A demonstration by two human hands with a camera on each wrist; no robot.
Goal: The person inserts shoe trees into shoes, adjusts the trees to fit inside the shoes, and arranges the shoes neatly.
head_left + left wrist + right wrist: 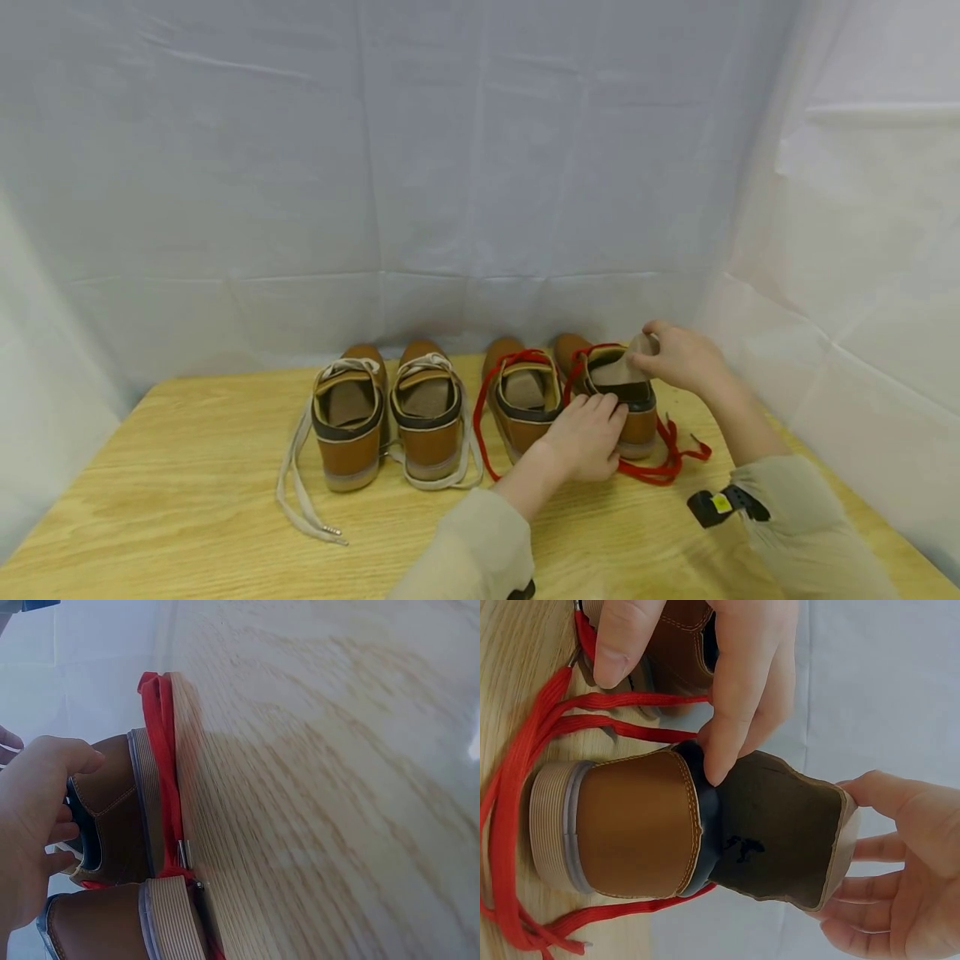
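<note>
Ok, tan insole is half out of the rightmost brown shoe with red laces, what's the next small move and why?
Probably keep the left hand pressing the brown red-laced shoe's heel collar while the right hand draws the curled tan insole up and out: its front end looks still tucked inside the shoe.

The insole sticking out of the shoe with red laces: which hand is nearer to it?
Right. The right hand pinches the raised end of the insole. The left hand rests on that shoe's heel collar, a fingertip reaching the insole's base.
</note>
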